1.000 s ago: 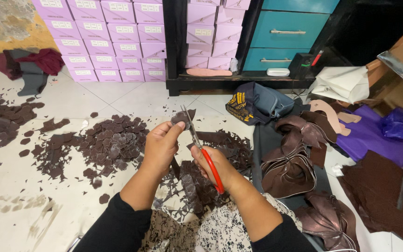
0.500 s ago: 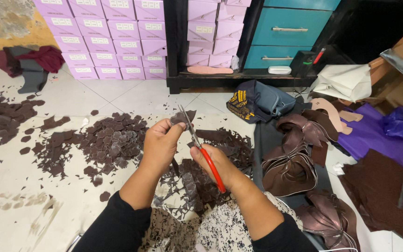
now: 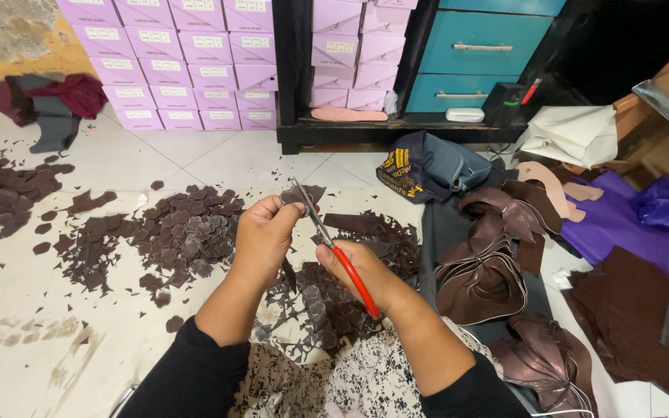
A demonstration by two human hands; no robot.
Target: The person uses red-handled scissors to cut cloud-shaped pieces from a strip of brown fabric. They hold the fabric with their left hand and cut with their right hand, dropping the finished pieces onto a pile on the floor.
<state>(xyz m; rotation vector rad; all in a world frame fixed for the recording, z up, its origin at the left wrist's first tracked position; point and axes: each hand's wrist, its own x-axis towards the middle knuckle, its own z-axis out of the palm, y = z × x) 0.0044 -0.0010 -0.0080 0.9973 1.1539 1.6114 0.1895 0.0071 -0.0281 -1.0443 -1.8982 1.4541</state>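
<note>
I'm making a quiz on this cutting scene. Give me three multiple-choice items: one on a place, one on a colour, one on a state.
1. Where do the stacked boxes stand?
A. Against the back wall, left
B. On the person's lap
C. On the purple sheet

2. What colour are the scissor handles?
A. Blue
B. Red
C. Green

3. What is the left hand doing?
A. Resting flat on the floor
B. Pinching a small dark piece at the blades
C. Gripping a drawer handle

Answers:
1 A: the lilac boxes are piled by the wall at upper left.
2 B: the handles in the right hand are red.
3 B: its fingertips hold the brown piece up against the scissor blades, above the scraps.
</note>
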